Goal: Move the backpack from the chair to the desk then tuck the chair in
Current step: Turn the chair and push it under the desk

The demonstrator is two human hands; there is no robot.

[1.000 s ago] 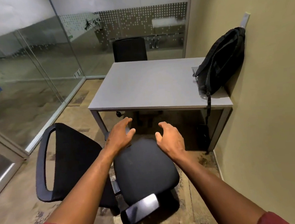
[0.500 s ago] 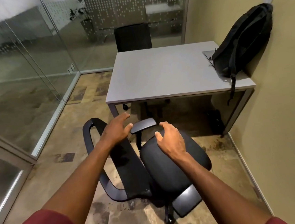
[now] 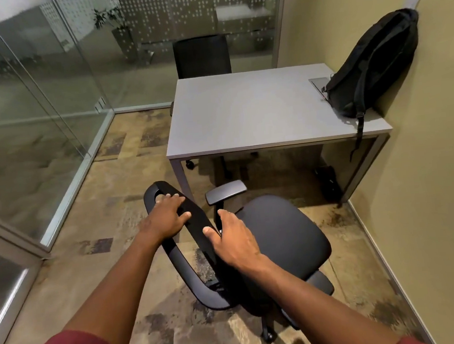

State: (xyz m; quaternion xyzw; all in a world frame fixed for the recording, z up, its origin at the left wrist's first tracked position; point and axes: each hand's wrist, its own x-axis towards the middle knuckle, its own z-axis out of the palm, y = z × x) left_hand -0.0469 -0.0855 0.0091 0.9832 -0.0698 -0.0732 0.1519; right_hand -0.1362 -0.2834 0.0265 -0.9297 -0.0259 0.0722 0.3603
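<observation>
A grey bench [image 3: 256, 114] stands in the upper right of the frame, pushed against a yellowish wall [image 3: 427, 181] on its right side. The black backpack [image 3: 370, 68] sits on the bench's right rear part, leaning on that wall, with one strap hanging over the near edge. The rest of the benchtop is bare. A second dark chair [image 3: 202, 56] stands behind the far edge, before glass partitions [image 3: 36, 106] that fill the upper left. The floor [image 3: 114, 209] is mottled brown carpet.

The black chair [image 3: 267, 237] stands in the centre of the frame, just in front of the bench's near left leg, with open floor to its left and right. The left hand [image 3: 166, 218] lies over the top rim of the backrest, fingers curled onto it. The right hand [image 3: 232, 242] rests on the backrest nearer the seat; how tight its grip is cannot be told.
</observation>
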